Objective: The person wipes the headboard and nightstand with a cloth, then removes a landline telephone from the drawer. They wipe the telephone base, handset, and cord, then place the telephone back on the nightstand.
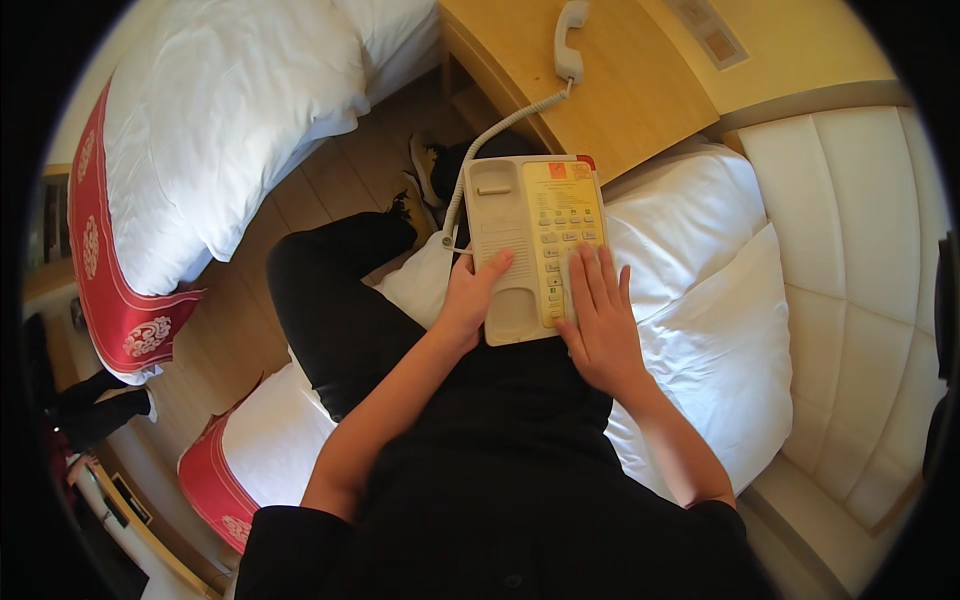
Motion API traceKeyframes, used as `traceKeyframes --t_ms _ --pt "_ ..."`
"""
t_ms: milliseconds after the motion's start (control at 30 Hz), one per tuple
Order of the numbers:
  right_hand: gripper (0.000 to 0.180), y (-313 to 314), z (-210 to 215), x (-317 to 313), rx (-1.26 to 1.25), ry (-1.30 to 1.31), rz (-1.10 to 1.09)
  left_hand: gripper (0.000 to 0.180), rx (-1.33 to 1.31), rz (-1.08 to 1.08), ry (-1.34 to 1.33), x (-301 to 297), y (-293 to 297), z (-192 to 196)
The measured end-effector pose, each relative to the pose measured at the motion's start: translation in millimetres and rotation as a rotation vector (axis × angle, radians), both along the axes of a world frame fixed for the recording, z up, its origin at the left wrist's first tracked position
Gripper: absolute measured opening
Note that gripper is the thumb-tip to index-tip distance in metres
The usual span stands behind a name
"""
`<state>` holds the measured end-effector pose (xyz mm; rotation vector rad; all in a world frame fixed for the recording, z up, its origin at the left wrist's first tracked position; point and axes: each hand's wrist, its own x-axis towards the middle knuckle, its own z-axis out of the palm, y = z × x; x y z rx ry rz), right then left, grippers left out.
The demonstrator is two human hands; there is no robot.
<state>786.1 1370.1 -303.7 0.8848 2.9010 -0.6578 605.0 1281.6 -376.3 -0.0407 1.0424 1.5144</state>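
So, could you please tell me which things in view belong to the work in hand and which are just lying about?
In use:
- telephone base, held by the left hand, right hand on top
- coiled cord
- handset on the wooden table

Lying about:
- white bedding
- red bed runner

Phone base (510, 235) over lap (470, 375), left hand (472, 300) at its left edge, right hand (603, 325) over its right side, cord (492, 130) from its left edge to handset (569, 48) on tabletop (622, 95) ahead, other bed (230, 110) left across floor (318, 190), bedding (700, 280) right, headboard (850, 220) beyond.
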Motion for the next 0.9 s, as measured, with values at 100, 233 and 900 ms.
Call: traceKeyframes --t_ms 100,233,900 --pt "0.072 -6.3 2.7 9.2 -0.020 -0.004 0.011 0.044 -0.012 0.008 -0.018 -0.4 0.2 -1.0" --pt "0.067 -6.1 3.1 11.4 -0.016 0.046 0.005 0.043 -0.011 0.007 -0.057 -1.9 0.9 0.8" --pt "0.039 30.5 -13.9 1.5 -0.401 0.608 -0.506 0.050 0.004 -0.030 -0.061 -3.7 -0.5 3.3"
